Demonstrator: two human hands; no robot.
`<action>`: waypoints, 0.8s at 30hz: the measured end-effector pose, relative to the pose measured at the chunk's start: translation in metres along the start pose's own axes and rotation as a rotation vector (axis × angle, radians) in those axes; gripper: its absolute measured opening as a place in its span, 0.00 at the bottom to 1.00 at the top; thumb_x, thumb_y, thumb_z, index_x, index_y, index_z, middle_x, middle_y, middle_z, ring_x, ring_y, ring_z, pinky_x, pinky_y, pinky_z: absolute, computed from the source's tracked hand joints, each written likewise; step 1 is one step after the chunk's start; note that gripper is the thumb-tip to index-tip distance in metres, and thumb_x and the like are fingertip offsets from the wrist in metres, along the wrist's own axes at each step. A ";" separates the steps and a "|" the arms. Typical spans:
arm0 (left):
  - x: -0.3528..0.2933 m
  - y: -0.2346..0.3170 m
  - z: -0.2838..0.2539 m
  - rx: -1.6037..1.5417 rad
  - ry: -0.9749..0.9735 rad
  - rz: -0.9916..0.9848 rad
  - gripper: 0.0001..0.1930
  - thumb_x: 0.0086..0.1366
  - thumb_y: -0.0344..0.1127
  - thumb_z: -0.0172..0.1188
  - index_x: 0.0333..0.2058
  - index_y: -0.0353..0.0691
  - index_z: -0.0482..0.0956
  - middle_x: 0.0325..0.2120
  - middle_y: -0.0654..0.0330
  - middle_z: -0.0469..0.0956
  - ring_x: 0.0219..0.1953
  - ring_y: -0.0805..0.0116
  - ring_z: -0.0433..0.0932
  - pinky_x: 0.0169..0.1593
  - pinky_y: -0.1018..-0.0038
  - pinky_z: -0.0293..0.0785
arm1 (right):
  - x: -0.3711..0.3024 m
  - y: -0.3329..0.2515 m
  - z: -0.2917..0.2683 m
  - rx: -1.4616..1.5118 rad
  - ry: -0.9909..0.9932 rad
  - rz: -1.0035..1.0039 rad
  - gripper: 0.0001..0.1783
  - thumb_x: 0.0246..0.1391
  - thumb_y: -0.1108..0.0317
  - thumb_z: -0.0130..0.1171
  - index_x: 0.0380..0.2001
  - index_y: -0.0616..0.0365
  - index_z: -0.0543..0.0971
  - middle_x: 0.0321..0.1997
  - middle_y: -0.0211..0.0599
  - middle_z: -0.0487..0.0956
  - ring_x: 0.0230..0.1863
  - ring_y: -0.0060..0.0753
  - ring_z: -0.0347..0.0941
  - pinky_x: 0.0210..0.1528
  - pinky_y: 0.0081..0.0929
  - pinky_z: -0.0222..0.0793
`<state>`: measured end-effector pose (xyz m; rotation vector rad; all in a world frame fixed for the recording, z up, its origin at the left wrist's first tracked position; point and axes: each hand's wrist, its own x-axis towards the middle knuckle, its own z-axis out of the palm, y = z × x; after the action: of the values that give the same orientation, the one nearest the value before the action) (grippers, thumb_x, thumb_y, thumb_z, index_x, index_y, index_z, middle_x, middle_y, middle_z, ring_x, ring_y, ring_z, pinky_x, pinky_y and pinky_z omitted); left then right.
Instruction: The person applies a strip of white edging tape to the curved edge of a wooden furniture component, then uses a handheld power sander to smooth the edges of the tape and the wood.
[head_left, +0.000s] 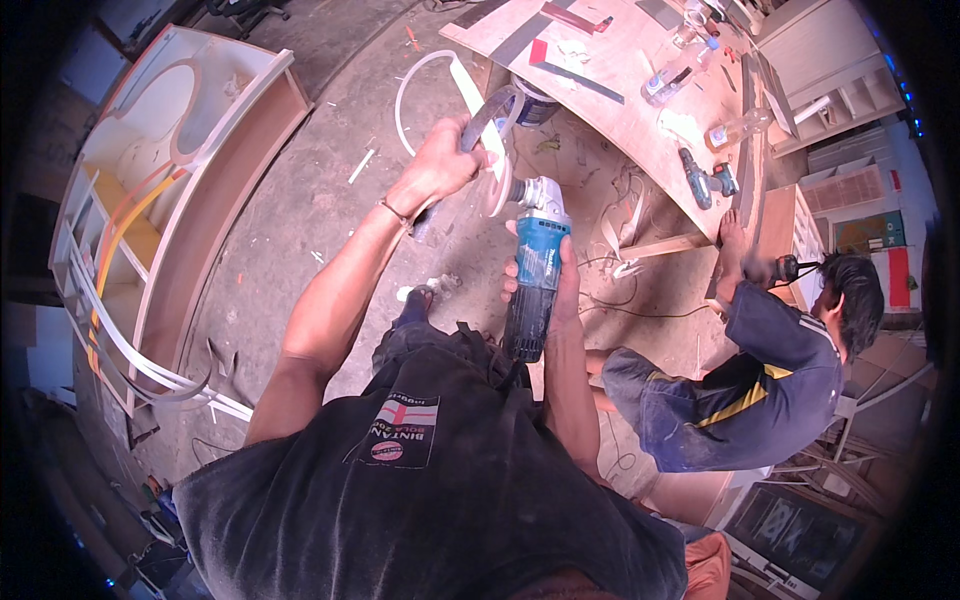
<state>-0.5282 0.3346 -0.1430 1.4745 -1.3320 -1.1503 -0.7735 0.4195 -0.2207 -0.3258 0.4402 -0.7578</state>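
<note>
My left hand (446,160) is closed around a pale, thin strip (466,86), whose white length loops round behind the hand. A dark grey band (488,112) curves beside the same fingers. My right hand (563,285) grips the body of a teal and black angle grinder (540,255), held upright with its metal head up. The grinder's pale round disc (500,185) is seen nearly edge-on, close to the fingers of my left hand and the lower end of the strip. Whether disc and strip touch, I cannot tell.
On the right a person (750,370) crouches by a wooden table (600,110). A cordless drill (700,178), bottles (740,130) and strips lie on it. A bucket (535,100) stands under its edge. A large wooden cabinet frame (190,240) lies at left. Cables (650,312) cross the floor.
</note>
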 end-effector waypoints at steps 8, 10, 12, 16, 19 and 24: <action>0.000 0.001 0.001 -0.025 -0.010 0.016 0.16 0.59 0.28 0.68 0.45 0.28 0.80 0.26 0.61 0.79 0.28 0.72 0.76 0.34 0.70 0.73 | 0.000 0.000 0.001 0.018 -0.008 0.000 0.51 0.61 0.24 0.45 0.72 0.53 0.60 0.34 0.44 0.78 0.30 0.38 0.77 0.33 0.36 0.78; -0.001 0.005 0.003 -0.021 -0.009 0.017 0.16 0.59 0.28 0.68 0.44 0.28 0.80 0.27 0.60 0.79 0.29 0.72 0.76 0.35 0.70 0.73 | -0.001 0.000 0.000 0.015 -0.007 -0.006 0.51 0.62 0.25 0.45 0.72 0.53 0.60 0.34 0.44 0.78 0.30 0.38 0.77 0.33 0.36 0.78; -0.001 0.003 0.003 -0.011 -0.003 0.017 0.16 0.59 0.29 0.67 0.44 0.28 0.80 0.27 0.60 0.79 0.29 0.72 0.76 0.35 0.69 0.73 | 0.000 0.001 -0.003 0.015 -0.011 -0.008 0.50 0.62 0.25 0.45 0.73 0.53 0.60 0.35 0.44 0.78 0.30 0.37 0.77 0.34 0.36 0.77; -0.001 -0.001 0.000 -0.013 -0.012 0.036 0.16 0.59 0.29 0.67 0.44 0.28 0.80 0.28 0.59 0.80 0.30 0.71 0.77 0.37 0.69 0.73 | 0.001 0.001 -0.002 0.009 -0.018 -0.002 0.50 0.62 0.25 0.44 0.73 0.53 0.60 0.35 0.44 0.78 0.30 0.37 0.77 0.34 0.37 0.77; -0.004 0.008 0.001 0.002 -0.015 0.022 0.16 0.59 0.29 0.67 0.45 0.28 0.81 0.30 0.58 0.82 0.32 0.70 0.78 0.39 0.69 0.74 | -0.001 0.000 0.000 0.010 -0.018 -0.006 0.51 0.62 0.24 0.44 0.73 0.53 0.59 0.35 0.44 0.78 0.30 0.37 0.77 0.34 0.37 0.77; -0.003 0.005 0.003 0.006 -0.007 0.005 0.18 0.59 0.28 0.67 0.47 0.28 0.80 0.31 0.56 0.83 0.34 0.69 0.79 0.41 0.69 0.75 | 0.000 0.001 0.000 0.008 -0.012 -0.014 0.51 0.62 0.24 0.44 0.73 0.53 0.59 0.34 0.43 0.78 0.30 0.37 0.77 0.34 0.36 0.77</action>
<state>-0.5324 0.3367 -0.1386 1.4725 -1.3440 -1.1501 -0.7731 0.4201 -0.2206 -0.3256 0.4237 -0.7704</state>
